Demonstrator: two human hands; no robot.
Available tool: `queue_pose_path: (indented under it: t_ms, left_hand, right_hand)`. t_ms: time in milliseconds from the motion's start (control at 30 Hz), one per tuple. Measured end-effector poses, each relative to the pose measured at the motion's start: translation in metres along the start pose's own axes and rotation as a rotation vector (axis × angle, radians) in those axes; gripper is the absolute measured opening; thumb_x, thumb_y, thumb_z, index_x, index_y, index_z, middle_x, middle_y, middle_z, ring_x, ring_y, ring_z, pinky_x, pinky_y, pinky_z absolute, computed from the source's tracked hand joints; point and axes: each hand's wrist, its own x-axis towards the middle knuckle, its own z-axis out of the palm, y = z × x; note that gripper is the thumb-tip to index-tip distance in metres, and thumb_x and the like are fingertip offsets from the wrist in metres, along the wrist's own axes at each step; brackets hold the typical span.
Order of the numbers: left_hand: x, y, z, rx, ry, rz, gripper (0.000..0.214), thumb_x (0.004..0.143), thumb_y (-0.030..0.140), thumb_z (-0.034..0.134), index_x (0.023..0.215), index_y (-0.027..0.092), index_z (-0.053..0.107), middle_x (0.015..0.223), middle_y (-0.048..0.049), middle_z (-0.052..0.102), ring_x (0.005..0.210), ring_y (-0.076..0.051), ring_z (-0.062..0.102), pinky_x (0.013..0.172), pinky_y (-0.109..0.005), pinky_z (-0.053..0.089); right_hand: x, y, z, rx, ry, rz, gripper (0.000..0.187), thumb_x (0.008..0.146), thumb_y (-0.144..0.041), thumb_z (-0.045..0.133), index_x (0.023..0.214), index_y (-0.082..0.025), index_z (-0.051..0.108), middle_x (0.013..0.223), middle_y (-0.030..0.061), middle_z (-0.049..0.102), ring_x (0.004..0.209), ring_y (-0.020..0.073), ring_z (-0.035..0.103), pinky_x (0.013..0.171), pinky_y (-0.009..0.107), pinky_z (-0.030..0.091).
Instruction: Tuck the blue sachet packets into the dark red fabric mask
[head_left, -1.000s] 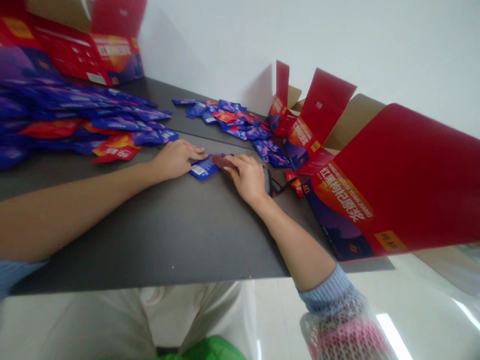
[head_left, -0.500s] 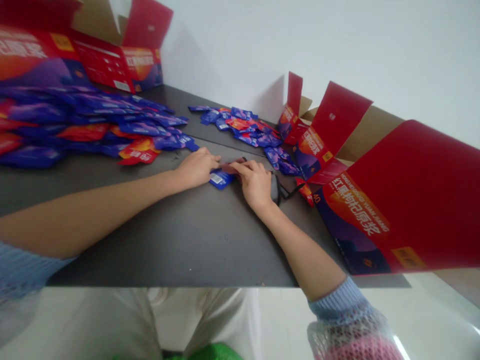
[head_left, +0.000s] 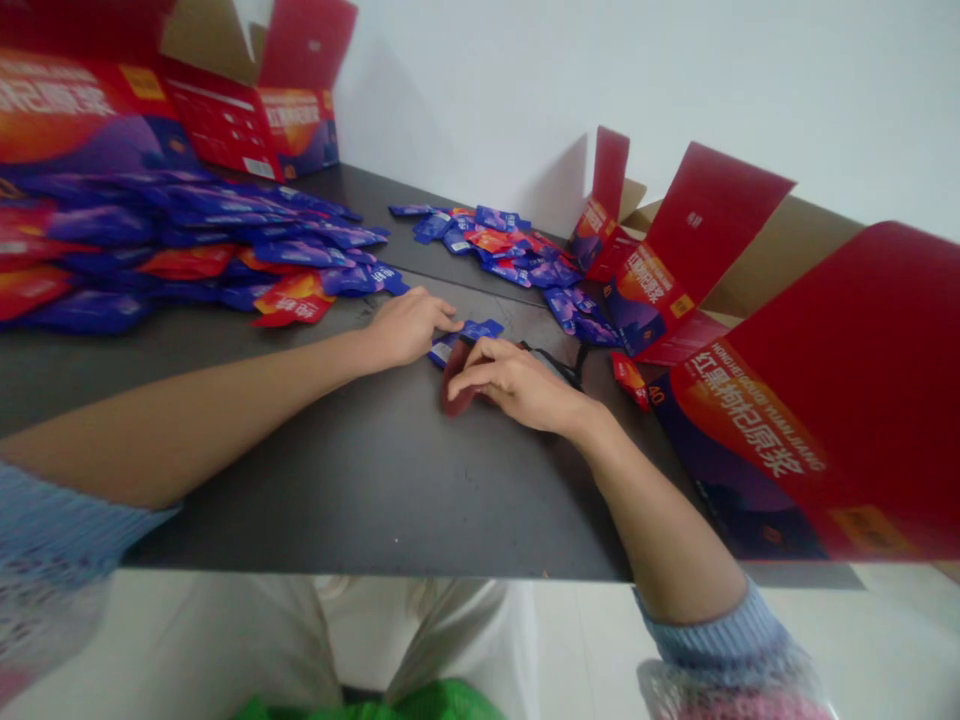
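Note:
A small blue pouch [head_left: 480, 328] lies flat on the dark grey table [head_left: 375, 470], partly covered by my hands. My left hand [head_left: 409, 328] pins its left edge, fingers curled and the index fingertip pressing on it. In my right hand [head_left: 517, 380] is a maroon flat, rounded piece [head_left: 459, 390] with a dark edge, gripped between thumb and fingers just in front of the pouch; its kind is unclear. Behind the right hand sits a dark grey object [head_left: 546, 366] with a black cord, mostly hidden.
A big heap of blue and red pouches [head_left: 195, 240] fills the left. A smaller pile [head_left: 502, 245] lies at the back middle, and a red pouch [head_left: 630, 380] at right. Open red cartons [head_left: 292, 125] stand back left; more open cartons [head_left: 757, 430] line the right.
My right hand has drawn the maroon piece off the pouch, toward me, and turned it downward. More of the pouch's top shows. My left hand stays at the pouch. The view has shifted slightly.

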Motion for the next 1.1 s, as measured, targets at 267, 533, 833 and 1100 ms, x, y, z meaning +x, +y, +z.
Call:
queue_pose_path:
  t_ms: [267, 533, 833, 1100]
  left_hand:
    - [-0.002, -0.005, 0.007, 0.034, 0.007, 0.029, 0.057, 0.081, 0.01, 0.048, 0.13, 0.03, 0.068, 0.138, -0.0009, 0.063, 0.116, -0.026, 0.059, 0.098, -0.038, 0.045]
    - [-0.006, 0.002, 0.004, 0.037, 0.028, 0.01, 0.055, 0.084, 0.009, 0.046, 0.13, 0.029, 0.069, 0.136, -0.0016, 0.065, 0.116, -0.024, 0.061, 0.096, -0.037, 0.046]
    - [-0.005, 0.001, 0.0, 0.01, 0.022, 0.072, 0.048, 0.084, 0.015, 0.043, 0.116, 0.023, 0.076, 0.131, -0.0057, 0.068, 0.112, -0.026, 0.063, 0.099, -0.04, 0.044]
    - [-0.001, -0.01, -0.002, 0.066, -0.027, 0.148, 0.061, 0.074, 0.01, 0.043, 0.128, 0.02, 0.07, 0.134, -0.0082, 0.065, 0.121, -0.025, 0.061, 0.104, -0.039, 0.04]
  right_hand:
    - [-0.022, 0.053, -0.008, -0.289, 0.256, 0.493, 0.032, 0.092, -0.014, 0.048, 0.094, -0.029, 0.076, 0.109, 0.0074, 0.064, 0.104, 0.0264, 0.054, 0.083, 0.041, 0.041]
    - [0.004, 0.041, 0.029, -0.249, 0.446, 0.384, 0.029, 0.1, -0.03, 0.049, 0.12, -0.036, 0.069, 0.118, 0.0038, 0.064, 0.11, 0.0235, 0.052, 0.085, 0.038, 0.038]
    - [0.008, 0.014, 0.023, -0.241, 0.215, 0.125, 0.03, 0.097, -0.028, 0.055, 0.122, -0.038, 0.069, 0.123, 0.0053, 0.06, 0.113, 0.0245, 0.047, 0.087, 0.039, 0.033]
    - [0.002, 0.007, 0.013, 0.015, 0.11, -0.215, 0.023, 0.087, -0.026, 0.066, 0.106, -0.031, 0.077, 0.107, 0.0025, 0.063, 0.104, 0.0199, 0.054, 0.09, 0.035, 0.036]
